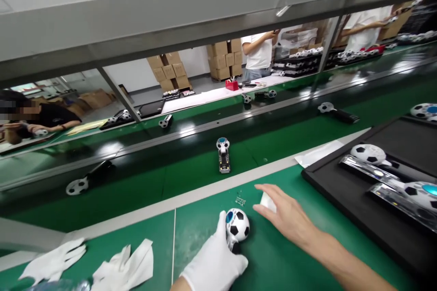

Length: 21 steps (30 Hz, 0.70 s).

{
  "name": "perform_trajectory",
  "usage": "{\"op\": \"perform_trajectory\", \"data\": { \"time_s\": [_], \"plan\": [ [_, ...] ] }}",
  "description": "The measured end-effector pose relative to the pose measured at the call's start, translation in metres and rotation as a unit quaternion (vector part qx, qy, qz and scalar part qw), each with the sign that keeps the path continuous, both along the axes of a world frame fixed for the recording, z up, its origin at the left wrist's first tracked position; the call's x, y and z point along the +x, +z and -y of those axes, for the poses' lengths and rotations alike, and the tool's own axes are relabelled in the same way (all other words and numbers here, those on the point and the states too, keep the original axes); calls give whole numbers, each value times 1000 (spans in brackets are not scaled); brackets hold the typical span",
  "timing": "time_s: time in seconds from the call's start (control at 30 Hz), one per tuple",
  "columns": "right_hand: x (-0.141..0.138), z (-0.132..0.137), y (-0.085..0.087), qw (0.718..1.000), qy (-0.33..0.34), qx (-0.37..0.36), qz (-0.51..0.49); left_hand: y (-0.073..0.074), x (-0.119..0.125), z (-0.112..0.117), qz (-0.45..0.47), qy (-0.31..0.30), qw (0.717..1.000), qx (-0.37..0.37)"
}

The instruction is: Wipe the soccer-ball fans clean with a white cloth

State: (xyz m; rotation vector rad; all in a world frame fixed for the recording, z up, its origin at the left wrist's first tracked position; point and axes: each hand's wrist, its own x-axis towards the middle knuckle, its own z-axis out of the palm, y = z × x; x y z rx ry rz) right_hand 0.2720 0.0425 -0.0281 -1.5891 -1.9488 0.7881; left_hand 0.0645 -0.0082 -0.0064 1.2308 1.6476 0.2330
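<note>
My left hand (215,261), in a white glove, is closed round a handheld device with a football-patterned head (239,225). A blue round patch shows on the head's left side, and the palm and fingers cover most of the handle. To its right, my bare right hand (285,213) is curled round a small white piece (268,201), perhaps a folded cloth, with thumb and fingers on either side. The right hand is apart from the device. A small printed clear label or film (240,201) lies on the green work surface (201,213) just beyond the device.
Black tray (327,204) at right holds several similar devices. Loose white gloves (123,266) lie at lower left. Beyond the pale ledge, the green conveyor belt (191,168) carries several devices, one (223,154) with exposed electronics. Co-workers (257,50) and cartons (223,60) are across the line.
</note>
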Motion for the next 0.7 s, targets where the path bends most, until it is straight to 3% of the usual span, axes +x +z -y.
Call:
{"op": "perform_trajectory", "data": {
  "time_s": [0.1, 0.17, 0.33, 0.57, 0.63, 0.7],
  "plan": [
    [19, 2, -14, 975, 5, 56, 214, 11, -2, -1, -9, -12, 1000, -7],
    [23, 4, -19, 959, 34, 62, 273, 20, -2, -4, -20, -36, 999, -11],
    [28, 3, -20, 951, 43, 33, 305, 37, -4, -17, -35, -52, 998, -14],
    [62, -16, -17, 940, 132, 41, 311, 45, -5, -28, 2, -25, 999, 33],
    [66, -22, -16, 931, 136, 65, 331, 43, -5, -29, 13, -8, 1000, 19],
    [65, -29, -13, 926, 151, 80, 337, 40, -6, -29, 52, 59, 997, 24]
  ]
}}
